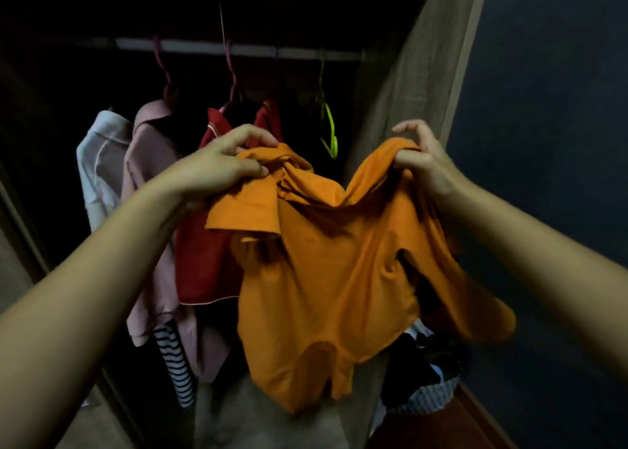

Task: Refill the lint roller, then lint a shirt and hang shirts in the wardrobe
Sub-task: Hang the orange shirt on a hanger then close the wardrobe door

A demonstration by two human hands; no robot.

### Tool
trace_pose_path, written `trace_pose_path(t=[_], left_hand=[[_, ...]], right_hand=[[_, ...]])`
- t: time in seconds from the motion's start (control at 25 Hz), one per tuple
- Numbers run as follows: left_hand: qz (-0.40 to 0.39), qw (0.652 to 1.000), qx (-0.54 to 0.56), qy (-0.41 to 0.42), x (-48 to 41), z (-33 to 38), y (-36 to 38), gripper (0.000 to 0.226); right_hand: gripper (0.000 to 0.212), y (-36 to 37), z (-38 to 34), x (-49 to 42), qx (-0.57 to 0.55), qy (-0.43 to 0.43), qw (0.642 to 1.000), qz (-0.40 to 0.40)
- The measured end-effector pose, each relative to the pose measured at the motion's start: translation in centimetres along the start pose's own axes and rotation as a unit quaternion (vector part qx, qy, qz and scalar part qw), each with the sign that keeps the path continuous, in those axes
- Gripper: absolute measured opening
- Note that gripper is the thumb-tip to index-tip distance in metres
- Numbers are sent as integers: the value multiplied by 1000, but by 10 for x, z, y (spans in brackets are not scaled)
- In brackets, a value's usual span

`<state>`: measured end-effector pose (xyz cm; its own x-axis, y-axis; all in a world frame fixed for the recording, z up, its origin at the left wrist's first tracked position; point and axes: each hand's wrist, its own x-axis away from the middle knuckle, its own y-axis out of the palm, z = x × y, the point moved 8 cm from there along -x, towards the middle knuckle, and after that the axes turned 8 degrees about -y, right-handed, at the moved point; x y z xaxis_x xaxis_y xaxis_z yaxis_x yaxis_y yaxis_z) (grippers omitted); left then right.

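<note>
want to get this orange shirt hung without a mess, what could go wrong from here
1. The orange shirt is bunched and twisted by the left hand. Hung like this, it would likely sit crooked or creased.
2. Both hands grip the shirt, so freeing the right hand to take the empty green hanger could let the shirt sag or slip.

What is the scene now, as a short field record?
orange shirt: held up before the wardrobe, on no hanger
left hand: pinches it near the collar
right hand: grips its other shoulder
green hanger: appears bare, on the rail
also hanging: red shirt, pink shirt, pale garment
</note>
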<state>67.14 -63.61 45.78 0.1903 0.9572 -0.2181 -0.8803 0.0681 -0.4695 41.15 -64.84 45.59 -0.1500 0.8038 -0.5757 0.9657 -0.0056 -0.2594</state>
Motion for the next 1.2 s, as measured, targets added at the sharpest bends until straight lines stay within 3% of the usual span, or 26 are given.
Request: trace_pose_path(t=[0.08,0.16,0.24,0.28,0.36,0.44,0.56,0.68,0.8,0.88,1.04,1.2], left_hand=[[4,998,57,-20,2,-11,11,35],[13,990,127,-57,1,-19,23,32],[-2,989,134,-69,-2,-18,36,30],[-20,996,73,-53,-2,-13,42,33],[-21,989,-148,-1,-4,-13,46,50],[33,956,-290,3,-4,-22,36,62],[107,951,-289,17,-2,-21,33,40],[155,937,-312,19,-8,-12,37,37],[84,980,-175,-43,-24,-23,46,25],[81,993,-39,-80,-34,-34,46,18],[121,980,120,-105,-39,-34,51,18],[90,961,218,-143,-38,-26,87,22]], right_hand=[[55,3,-10,-5,21,2,997,-77],[65,9,-5,-4,143,2,977,-160],[56,12,8,-2,276,-7,945,-176],[45,12,13,-4,310,-30,937,-158],[26,10,14,-5,343,-89,928,-114],[33,8,11,-5,329,-97,933,-108],[61,23,14,0,259,-47,946,-191],[58,45,30,12,297,-19,914,-275],[61,49,48,19,302,12,911,-282],[70,53,62,27,314,49,895,-313],[107,63,62,38,273,38,914,-298],[102,69,61,48,215,36,942,-254]])
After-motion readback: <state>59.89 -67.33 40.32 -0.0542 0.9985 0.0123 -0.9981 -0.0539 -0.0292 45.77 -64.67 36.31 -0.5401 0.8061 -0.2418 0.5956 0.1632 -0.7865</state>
